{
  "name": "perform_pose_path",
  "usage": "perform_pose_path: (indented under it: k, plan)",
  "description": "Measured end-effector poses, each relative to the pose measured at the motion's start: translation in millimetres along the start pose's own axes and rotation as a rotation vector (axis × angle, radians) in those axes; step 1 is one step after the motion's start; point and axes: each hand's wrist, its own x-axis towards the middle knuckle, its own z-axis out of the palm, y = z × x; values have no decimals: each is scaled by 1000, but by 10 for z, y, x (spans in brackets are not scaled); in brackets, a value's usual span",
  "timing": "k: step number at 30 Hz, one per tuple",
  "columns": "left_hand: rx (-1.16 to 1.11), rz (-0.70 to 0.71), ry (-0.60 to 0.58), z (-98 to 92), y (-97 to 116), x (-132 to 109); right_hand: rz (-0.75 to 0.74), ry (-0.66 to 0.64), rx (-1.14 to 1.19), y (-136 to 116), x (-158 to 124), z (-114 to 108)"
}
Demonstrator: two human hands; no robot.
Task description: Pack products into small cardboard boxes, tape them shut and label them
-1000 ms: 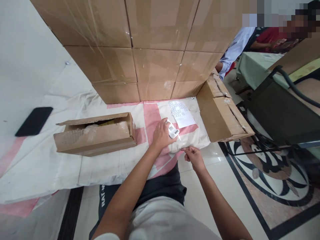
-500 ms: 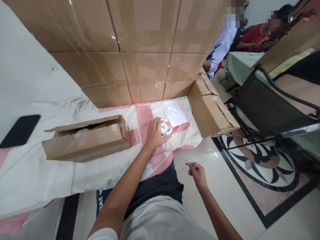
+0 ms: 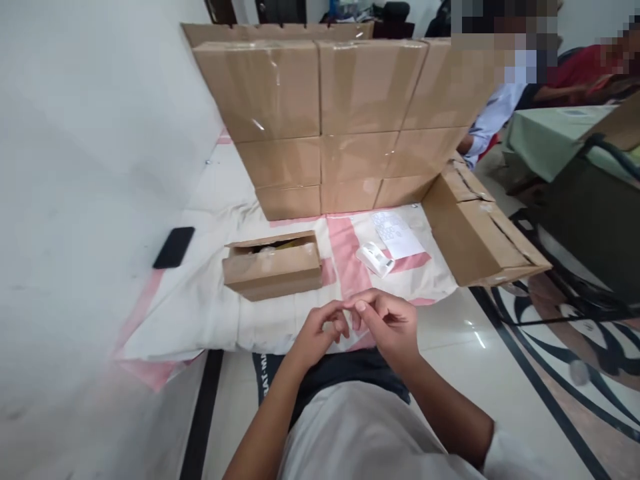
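My left hand [image 3: 320,332] and my right hand [image 3: 387,323] meet in front of my lap, fingertips pinched together and touching each other. Whether anything small is between them I cannot make out. A small white dispenser-like device [image 3: 375,259] lies free on the white and pink sack [image 3: 280,320] beyond my hands. Next to it rests a white paper sheet with printed labels [image 3: 397,235]. An open, long cardboard box [image 3: 273,267] lies on the sack to the left of my hands.
A wall of stacked, taped cardboard boxes [image 3: 350,113] stands behind the sack. A battered carton [image 3: 480,230] lies to the right. A black phone [image 3: 174,247] rests at the left. A dark chair [image 3: 590,227] and seated people are at the right.
My left hand let go of the white device and drew back. Both hands came together near my lap. The camera tilted up and back, showing more of the box stack.
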Motion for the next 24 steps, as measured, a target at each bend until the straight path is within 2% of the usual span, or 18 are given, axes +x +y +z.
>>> perform_pose_path:
  k: [3, 5, 8, 11, 16, 20, 24]
  plan:
    - [-51, 3, -22, -84, 148, -198, 40, -65, 44, -5, -1, 258]
    - [-50, 6, 13, -127, 194, -302, 67, -98, 65, -19, 0, 374]
    - [-84, 43, 179, -183, 197, -412, 44, -154, 42, -73, 10, 484]
    - [-203, 19, 340, -252, 202, -446, 0, -203, -17, -105, 34, 549]
    - [-299, 81, 679, -442, 330, -327, 132, -204, -59, 35, 63, 603]
    - [-147, 55, 855, -691, 453, -181, 252, -181, -54, 217, 61, 645]
    - [174, 47, 881, -983, 606, -42, 395, -188, -25, 315, 84, 698]
